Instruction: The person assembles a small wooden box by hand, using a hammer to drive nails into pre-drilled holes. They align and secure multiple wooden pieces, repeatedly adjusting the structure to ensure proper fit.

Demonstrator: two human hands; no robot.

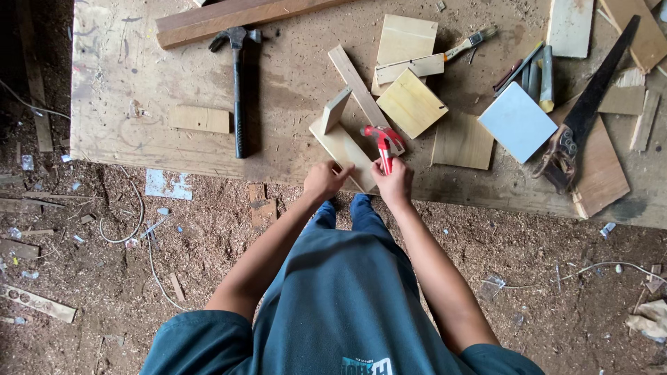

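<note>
Fingers of the right hand (394, 182) are curled tight round the red handle of a small red-and-silver claw hammer (383, 142), its head lying over the near part of the bench. Fingers of the left hand (325, 178) are bent and pinching the near edge of a pale flat plywood piece (344, 148) with a short wooden block (335, 109) standing upright on it. That piece sits at the front edge of the worn wooden workbench (125, 76), just left of the hammer and touching the left hand.

Head view, the rest: a long thin wooden strip (354, 82) crosses behind the block. A black-handled claw hammer (238, 90) lies well to the left. Square plywood offcuts (411, 103) lie behind the hands, a pale blue-white square tile (517, 121) to the right, and a black handsaw (587, 111) further right. A small paintbrush (471, 42) lies near the back. The floor (208, 236) is covered in sawdust. The person wears a dark teal shirt (340, 298).
</note>
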